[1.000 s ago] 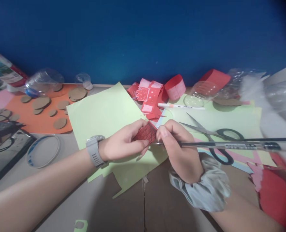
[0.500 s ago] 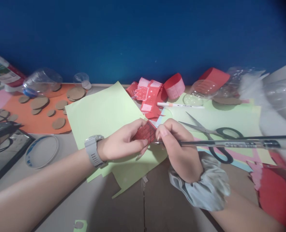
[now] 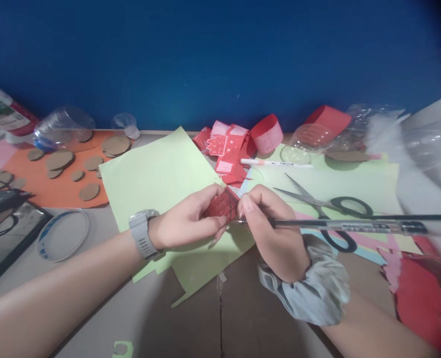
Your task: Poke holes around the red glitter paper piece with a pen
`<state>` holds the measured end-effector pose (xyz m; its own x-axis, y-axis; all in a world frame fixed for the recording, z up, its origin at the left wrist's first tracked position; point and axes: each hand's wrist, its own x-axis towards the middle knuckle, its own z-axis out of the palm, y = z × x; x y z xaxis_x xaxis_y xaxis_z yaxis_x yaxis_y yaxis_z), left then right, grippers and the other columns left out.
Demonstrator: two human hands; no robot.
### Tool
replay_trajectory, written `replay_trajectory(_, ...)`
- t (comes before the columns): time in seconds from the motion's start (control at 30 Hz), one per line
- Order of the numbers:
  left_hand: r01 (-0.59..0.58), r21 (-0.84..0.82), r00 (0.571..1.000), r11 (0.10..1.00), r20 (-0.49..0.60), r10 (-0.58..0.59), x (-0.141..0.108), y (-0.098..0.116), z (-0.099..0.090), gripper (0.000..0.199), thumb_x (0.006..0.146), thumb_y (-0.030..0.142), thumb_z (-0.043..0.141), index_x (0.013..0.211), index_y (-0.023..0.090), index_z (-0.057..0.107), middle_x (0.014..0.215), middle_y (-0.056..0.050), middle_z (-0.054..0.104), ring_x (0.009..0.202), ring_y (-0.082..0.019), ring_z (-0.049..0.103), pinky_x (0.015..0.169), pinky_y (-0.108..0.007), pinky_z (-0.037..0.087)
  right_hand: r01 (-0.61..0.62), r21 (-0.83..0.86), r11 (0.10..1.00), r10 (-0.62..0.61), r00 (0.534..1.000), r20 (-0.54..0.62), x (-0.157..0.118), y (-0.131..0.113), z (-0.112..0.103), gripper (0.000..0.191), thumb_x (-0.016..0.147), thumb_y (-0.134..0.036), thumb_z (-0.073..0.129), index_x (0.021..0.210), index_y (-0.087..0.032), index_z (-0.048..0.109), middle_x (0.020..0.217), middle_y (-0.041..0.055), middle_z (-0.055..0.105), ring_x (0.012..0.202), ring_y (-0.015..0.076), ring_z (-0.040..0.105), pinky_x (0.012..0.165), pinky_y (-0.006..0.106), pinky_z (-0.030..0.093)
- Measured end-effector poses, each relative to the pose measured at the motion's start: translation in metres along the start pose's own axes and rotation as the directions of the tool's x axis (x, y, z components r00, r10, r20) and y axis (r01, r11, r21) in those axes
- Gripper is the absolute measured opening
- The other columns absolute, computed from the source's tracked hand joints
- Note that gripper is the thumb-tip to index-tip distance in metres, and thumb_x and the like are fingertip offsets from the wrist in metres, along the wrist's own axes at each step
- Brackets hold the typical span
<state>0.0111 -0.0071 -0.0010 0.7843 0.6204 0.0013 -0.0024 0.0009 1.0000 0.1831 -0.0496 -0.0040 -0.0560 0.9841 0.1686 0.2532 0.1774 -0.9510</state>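
My left hand [image 3: 192, 219], wearing a grey watch [image 3: 144, 233], pinches a small red piece with a dark fine-line pattern [image 3: 220, 205] between thumb and fingers. My right hand [image 3: 270, 228], with a grey scrunchie [image 3: 313, 286] at the wrist, is closed round a clear-barrelled pen [image 3: 369, 226]. The pen's tip end meets the lower right edge of the red piece, and its barrel runs far to the right. Under both hands lies a pale green sheet [image 3: 156, 174] with cut edges.
Black-handled scissors [image 3: 332, 206] lie open on papers to the right. Behind are red paper cut-outs [image 3: 227, 149], a white marker [image 3: 276, 163] and a red ring [image 3: 267, 134]. On the left, cardboard discs [image 3: 59, 160] lie on orange paper [image 3: 37, 189], near a tape ring [image 3: 63, 236].
The whole view has shifted slightly to the left. Both hands keep their hold on the red piece and the pen, with almost no visible movement.
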Motion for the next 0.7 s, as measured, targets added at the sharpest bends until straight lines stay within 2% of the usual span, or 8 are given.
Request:
replay_trajectory(0.33, 0.005, -0.034, 1.000, 0.999, -0.006, -0.005, -0.0011, 0.0004, 0.0002, 0.009, 0.086, 0.014, 0.050, 0.090, 0.016, 0.041, 0.065, 0.001, 0.054, 0.055, -0.011, 0.049, 0.053, -0.024, 0.040, -0.004, -0.001, 1.000, 0.004, 1.000, 0.005, -0.0011, -0.0008, -0.0007, 0.030, 0.094, -0.029, 0.045, 0.065, -0.021, 0.041, 0.061, -0.0028, 0.039, 0.057, 0.0111, 0.037, 0.051, 0.025, 0.031)
replay_trajectory(0.47, -0.002, -0.035, 1.000, 0.999, -0.006, 0.002, 0.0003, 0.0018, 0.0004, 0.009, 0.087, 0.015, 0.049, 0.090, 0.016, 0.041, 0.066, 0.001, 0.053, 0.056, -0.011, 0.049, 0.054, -0.024, 0.040, -0.019, 0.058, 0.998, 0.018, 1.000, 0.008, -0.0010, -0.0006, -0.0009, 0.029, 0.094, -0.028, 0.045, 0.066, -0.020, 0.042, 0.062, -0.0030, 0.040, 0.056, 0.0109, 0.037, 0.051, 0.025, 0.030)
replay_trajectory(0.7, 0.017, -0.162, 1.000, 0.987, 0.004, -0.016, -0.0026, 0.0006, 0.0009, 0.014, 0.093, 0.028, 0.045, 0.093, 0.015, 0.041, 0.071, -0.004, 0.057, 0.061, -0.014, 0.054, 0.059, -0.026, 0.044, 0.030, 0.292, 0.956, 0.016, 0.988, -0.153, -0.0058, 0.0018, 0.0016, 0.030, 0.095, -0.026, 0.045, 0.066, -0.019, 0.043, 0.062, -0.0029, 0.042, 0.056, 0.0104, 0.038, 0.050, 0.026, 0.026)
